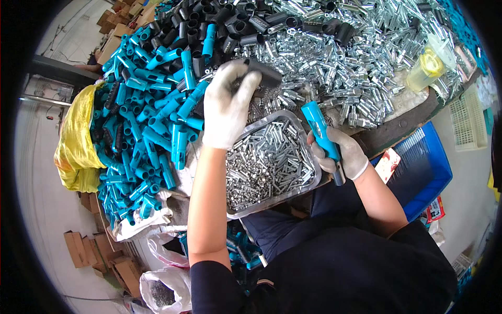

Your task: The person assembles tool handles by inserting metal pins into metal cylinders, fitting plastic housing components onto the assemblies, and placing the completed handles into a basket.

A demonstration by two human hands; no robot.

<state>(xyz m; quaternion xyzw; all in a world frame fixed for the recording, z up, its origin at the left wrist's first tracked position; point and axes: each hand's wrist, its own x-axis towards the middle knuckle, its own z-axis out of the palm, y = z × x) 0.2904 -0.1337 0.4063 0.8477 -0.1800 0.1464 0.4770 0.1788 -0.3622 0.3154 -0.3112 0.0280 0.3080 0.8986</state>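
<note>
My left hand [228, 107], in a white glove, is closed around a short black plastic tube [269, 74] above the far end of the metal tray [272, 205]. My gloved right hand [349, 153] grips a teal plastic handle [319, 124] at the tray's right side. A grey metal stub sticks out of the handle's lower end. Small metal pins and screws [272, 159] fill the tray. Left of it lies a heap of teal handles [157, 107]. Black tubes [238, 26] are piled beyond my left hand, and shiny metal fittings [334, 68] spread across the far right.
A clear tub with yellow inside [428, 68] stands near the table's right edge. Below that edge is a blue crate [442, 170]. A yellow sack [78, 141] hangs at left; a white bag [180, 288] and cardboard boxes [127, 273] sit on the floor.
</note>
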